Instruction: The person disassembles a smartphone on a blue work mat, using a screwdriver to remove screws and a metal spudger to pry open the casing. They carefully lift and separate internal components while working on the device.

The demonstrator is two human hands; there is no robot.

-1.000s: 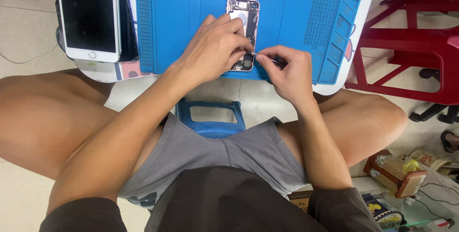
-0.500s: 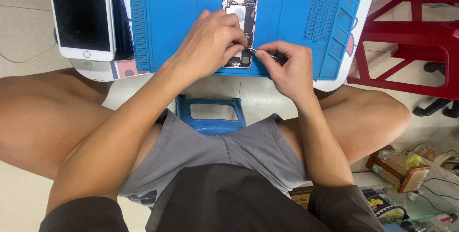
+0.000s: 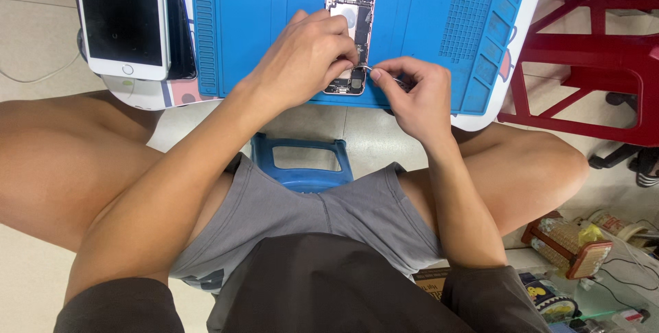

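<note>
An opened phone body (image 3: 351, 10) with its insides showing lies on a blue work mat (image 3: 425, 24). My left hand (image 3: 305, 58) rests over the phone's lower half, fingers pressing on it and holding it still. My right hand (image 3: 412, 96) is just to the right, pinching thin metal tweezers (image 3: 374, 70) whose tip touches the phone's lower end. The part under the tweezer tip is too small to tell.
A white phone (image 3: 122, 17) with a dark screen lies left of the mat on the small table. A red plastic stool (image 3: 597, 58) stands at the right. A blue stool (image 3: 302, 161) is between my knees. Boxes and clutter (image 3: 576, 244) sit lower right.
The view has drifted a little. My left hand shifted slightly on the phone. My right hand stays at the phone's lower end with the tweezers.
</note>
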